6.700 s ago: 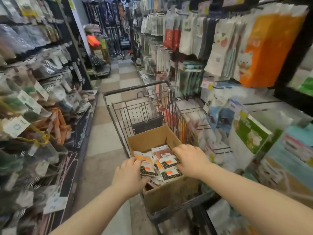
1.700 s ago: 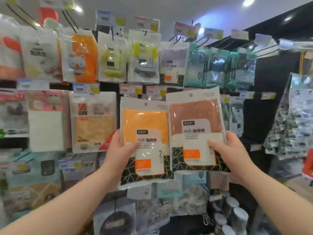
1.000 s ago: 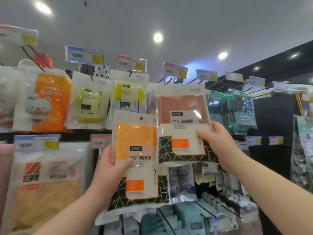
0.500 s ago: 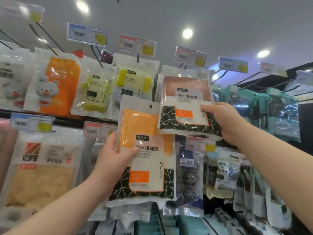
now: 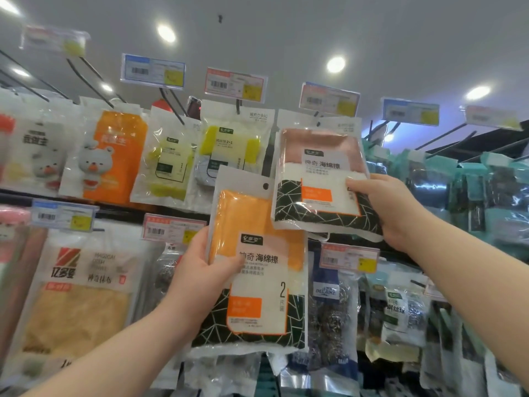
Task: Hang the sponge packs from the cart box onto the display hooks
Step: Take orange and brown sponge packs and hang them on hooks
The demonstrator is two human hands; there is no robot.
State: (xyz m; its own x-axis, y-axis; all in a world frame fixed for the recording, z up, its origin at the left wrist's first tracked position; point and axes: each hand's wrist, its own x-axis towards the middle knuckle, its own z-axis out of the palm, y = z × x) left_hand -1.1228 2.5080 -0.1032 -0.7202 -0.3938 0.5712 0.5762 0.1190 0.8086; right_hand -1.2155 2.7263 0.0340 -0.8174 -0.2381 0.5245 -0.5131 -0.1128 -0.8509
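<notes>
A: Head view: our right hand point(image 5: 383, 207) grips the brown sponge pack point(image 5: 320, 179) at one o'clock, its top at the display hook point(image 5: 317, 113).

B: Our left hand point(image 5: 200, 270) clasps the orange sponge pack point(image 5: 257, 253) at centre. Next, we judge, threading the brown pack's hole onto that hook.

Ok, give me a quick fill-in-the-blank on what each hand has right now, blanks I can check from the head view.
1. The left hand holds the clear plastic sponge pack with the ____ sponge.
2. The right hand holds the clear plastic pack with the pinkish-brown sponge by its ____ edge.
3. Of the two packs, the pinkish-brown one is held ____.
4. The large digit printed on the left hand's pack is ____.

Missing words: orange; right; higher; 2
</notes>
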